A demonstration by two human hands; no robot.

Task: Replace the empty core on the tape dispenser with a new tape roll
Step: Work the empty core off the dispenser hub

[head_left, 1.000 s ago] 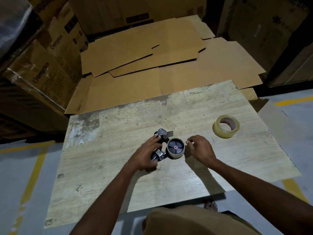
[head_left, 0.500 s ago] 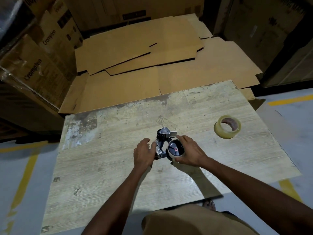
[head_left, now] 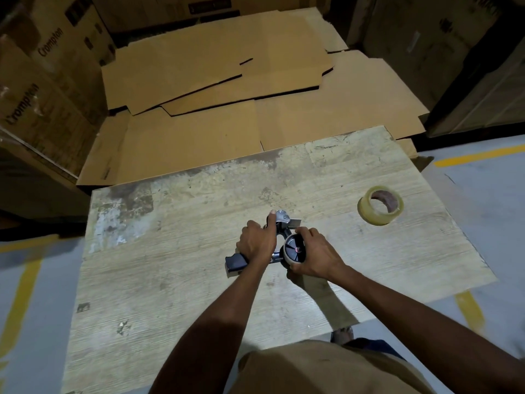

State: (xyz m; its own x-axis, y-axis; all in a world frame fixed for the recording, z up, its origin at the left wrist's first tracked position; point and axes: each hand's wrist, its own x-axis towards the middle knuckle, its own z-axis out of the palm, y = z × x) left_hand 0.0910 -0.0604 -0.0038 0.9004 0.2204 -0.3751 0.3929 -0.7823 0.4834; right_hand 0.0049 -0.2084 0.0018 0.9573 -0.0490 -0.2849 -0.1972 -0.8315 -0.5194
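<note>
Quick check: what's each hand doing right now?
Left hand: closed, gripping the tape dispenser.
Right hand: closed around the empty core on the dispenser.

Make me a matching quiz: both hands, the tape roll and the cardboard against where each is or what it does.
1 left hand
2 right hand
3 new tape roll
4 flat cardboard

A lies untouched on the table
B grips the tape dispenser
C beyond the table's far edge
D curled round the empty core

Pairs: 1-B, 2-D, 3-A, 4-C
</note>
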